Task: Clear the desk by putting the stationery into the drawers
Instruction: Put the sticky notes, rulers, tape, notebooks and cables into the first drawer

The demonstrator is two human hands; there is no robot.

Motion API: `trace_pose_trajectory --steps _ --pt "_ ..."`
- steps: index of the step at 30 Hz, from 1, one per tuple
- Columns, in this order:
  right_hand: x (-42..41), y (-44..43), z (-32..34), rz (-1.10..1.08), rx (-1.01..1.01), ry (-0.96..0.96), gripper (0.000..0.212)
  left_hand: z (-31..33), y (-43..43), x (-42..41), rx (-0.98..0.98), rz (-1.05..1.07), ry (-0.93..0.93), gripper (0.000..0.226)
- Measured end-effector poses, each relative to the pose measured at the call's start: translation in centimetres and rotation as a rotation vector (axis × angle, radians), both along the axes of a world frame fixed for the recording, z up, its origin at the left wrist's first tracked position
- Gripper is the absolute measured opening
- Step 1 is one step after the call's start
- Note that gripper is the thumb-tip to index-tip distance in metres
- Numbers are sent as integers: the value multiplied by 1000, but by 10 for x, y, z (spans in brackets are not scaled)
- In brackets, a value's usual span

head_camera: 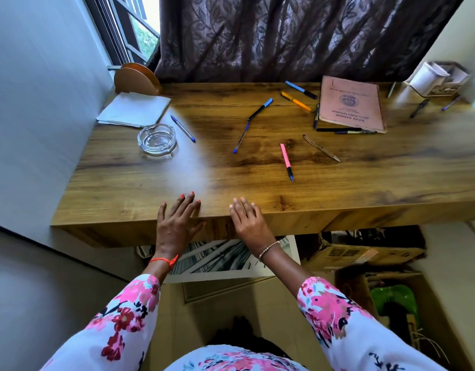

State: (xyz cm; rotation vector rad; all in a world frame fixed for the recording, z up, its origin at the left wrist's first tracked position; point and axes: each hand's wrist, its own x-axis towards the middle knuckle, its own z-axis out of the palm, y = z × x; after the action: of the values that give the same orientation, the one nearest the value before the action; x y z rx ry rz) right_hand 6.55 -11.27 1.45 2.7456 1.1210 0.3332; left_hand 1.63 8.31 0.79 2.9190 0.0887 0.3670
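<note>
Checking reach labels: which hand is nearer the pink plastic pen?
Right. Right hand rests on the wooden desk edge, below-left of the pink plastic pen; left hand farther left.

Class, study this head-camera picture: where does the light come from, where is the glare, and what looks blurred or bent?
Head view: daylight enters by the window at upper left; a pale hazy glare spreads over the desk beside the glass ashtray; the white holder at the right edge is smeared; the wide lens tilts the left wall; the pink pen is sharp.
</note>
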Motion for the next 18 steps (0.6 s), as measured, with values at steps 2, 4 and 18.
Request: trace_pose_trajectory --steps 2,4,18 --pt "-3 -5 0 14 22 25 57 2 -3 -1 -6 2 22 61" --pt "-4 -13 2 29 48 69 67 3 -9 -1 16 6 64 66" --pt "-10 -103 13 -195 122 303 67 23 -98 29 -90 -323 268 59"
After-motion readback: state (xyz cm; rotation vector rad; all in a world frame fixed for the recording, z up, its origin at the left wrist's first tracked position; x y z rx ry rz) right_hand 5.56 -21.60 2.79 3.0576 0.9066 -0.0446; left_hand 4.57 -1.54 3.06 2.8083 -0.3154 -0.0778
